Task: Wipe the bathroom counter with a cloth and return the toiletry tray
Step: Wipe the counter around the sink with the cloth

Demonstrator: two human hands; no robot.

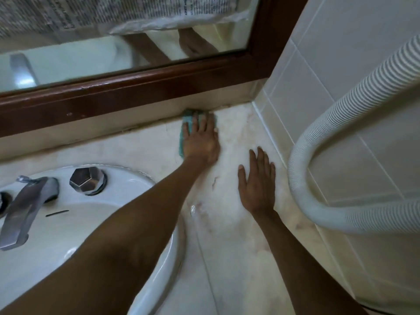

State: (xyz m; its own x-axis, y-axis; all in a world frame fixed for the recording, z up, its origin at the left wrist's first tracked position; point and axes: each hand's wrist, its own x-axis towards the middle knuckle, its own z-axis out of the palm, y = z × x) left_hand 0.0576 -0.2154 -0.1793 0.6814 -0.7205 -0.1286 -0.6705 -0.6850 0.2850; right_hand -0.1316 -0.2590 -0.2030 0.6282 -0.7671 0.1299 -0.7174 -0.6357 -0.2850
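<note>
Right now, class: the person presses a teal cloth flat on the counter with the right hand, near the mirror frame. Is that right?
Not quite. The head view shows the left hand pressing the teal cloth; the right hand lies bare on the counter.

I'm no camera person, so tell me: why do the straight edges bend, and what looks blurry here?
Head view: the wide-angle lens bows the mirror frame and wall tiles; the newspaper on the mirror and the faucet are smeared; dim, soft light, no hard shadows.
</note>
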